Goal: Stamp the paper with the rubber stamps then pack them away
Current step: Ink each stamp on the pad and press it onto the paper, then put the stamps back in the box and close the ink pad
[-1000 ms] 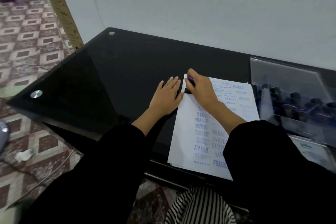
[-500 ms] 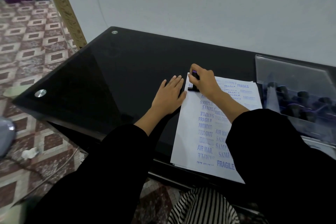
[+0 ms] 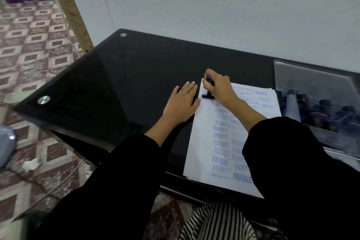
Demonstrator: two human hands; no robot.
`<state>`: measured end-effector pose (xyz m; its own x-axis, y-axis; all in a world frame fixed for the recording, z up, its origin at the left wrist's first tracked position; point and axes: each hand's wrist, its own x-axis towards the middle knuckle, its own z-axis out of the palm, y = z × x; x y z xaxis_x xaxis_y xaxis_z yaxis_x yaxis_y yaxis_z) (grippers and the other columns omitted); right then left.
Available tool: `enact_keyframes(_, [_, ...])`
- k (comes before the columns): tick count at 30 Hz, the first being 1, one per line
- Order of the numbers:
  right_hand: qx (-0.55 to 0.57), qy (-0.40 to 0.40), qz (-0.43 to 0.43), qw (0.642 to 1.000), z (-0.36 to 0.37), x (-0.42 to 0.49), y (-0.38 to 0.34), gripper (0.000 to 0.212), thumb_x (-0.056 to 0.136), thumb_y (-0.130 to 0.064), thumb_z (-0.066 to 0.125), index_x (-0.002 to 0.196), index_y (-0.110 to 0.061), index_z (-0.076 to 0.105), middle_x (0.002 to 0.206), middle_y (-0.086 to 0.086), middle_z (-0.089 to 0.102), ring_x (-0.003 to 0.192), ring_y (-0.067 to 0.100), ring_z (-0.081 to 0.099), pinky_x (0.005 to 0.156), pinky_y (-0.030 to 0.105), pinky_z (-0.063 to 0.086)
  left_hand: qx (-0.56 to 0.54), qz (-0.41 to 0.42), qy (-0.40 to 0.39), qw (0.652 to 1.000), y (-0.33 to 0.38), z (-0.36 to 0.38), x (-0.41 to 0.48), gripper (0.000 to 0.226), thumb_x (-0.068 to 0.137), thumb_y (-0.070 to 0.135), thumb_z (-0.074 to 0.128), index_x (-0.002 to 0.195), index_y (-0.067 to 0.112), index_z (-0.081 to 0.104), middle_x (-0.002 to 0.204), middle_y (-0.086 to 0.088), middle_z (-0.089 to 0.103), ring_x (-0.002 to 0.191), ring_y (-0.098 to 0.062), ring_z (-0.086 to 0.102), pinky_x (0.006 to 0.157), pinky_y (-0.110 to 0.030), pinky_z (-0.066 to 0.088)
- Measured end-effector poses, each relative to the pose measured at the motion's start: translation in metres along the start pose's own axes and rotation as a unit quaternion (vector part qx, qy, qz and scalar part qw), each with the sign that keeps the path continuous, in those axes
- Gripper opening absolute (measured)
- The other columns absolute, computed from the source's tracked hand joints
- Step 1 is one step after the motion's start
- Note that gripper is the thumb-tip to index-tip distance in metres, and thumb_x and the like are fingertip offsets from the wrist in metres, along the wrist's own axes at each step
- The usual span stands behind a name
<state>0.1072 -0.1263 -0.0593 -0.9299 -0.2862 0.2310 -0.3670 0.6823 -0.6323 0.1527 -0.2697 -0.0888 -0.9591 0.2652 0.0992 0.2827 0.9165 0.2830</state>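
A black glass worktop (image 3: 116, 84) carries a white sheet of paper (image 3: 202, 142) lying lengthwise away from the person, crowded with blue-violet imprints: SAMPLE, FRAGILE, AMENDED, AIR MAIL, some upside down. To its right stands a clear plastic case (image 3: 311, 84) with dark stamps inside, blurred through the lid. The left hand (image 3: 182, 103) lies flat with straight fingers on the worktop, its thumb side touching the paper's left edge. The right hand (image 3: 220, 87) pinches a rubber stamp (image 3: 208, 93) upright at the sheet's far left corner — a slim dark handle, purple at the top, on a flat black base. Whether the base touches the paper cannot be told.
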Motion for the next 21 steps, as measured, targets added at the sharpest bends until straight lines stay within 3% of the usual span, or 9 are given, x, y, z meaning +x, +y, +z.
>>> enact_keyframes(5, [-0.048, -0.004, 0.015, 0.999, -0.005, 0.000, -0.004, 0.014, 0.096, -0.017, 0.047, 0.083, -0.011, 0.043, 0.069, 0.007, 0.052, 0.054, 0.014, 0.042, 0.055, 0.023, 0.036, -0.002, -0.004, -0.003, 1.000, 0.000, -0.001, 0.000, 0.054, 0.101, 0.033, 0.027, 0.149, 0.010, 0.018, 0.159, -0.001, 0.014, 0.147, -0.013, 0.007, 0.120, -0.035, 0.005])
enact_keyframes(11, [0.007, 0.146, 0.026, 0.989, -0.026, -0.008, 0.001, 0.017, 0.095, -0.014, 0.047, 0.079, -0.012, 0.042, 0.059, -0.003, 0.044, 0.050, 0.006, 0.037, 0.051, 0.017, 0.033, -0.007, -0.003, 0.000, 1.000, 0.000, -0.001, 0.001, 0.054, 0.101, 0.033, 0.029, 0.149, 0.011, 0.020, 0.159, 0.000, 0.015, 0.147, -0.012, 0.008, 0.120, -0.035, 0.005])
enact_keyframes(21, [0.011, 0.146, 0.053, 0.988, -0.046, -0.036, 0.006, 0.017, 0.097, -0.021, 0.045, 0.084, -0.012, 0.042, 0.059, -0.003, 0.044, 0.052, 0.008, 0.040, 0.056, 0.024, 0.038, -0.017, -0.008, 0.008, 1.000, 0.000, -0.001, 0.000, 0.054, 0.100, 0.034, 0.030, 0.148, 0.011, 0.022, 0.158, 0.000, 0.018, 0.147, -0.012, 0.010, 0.120, -0.034, 0.006])
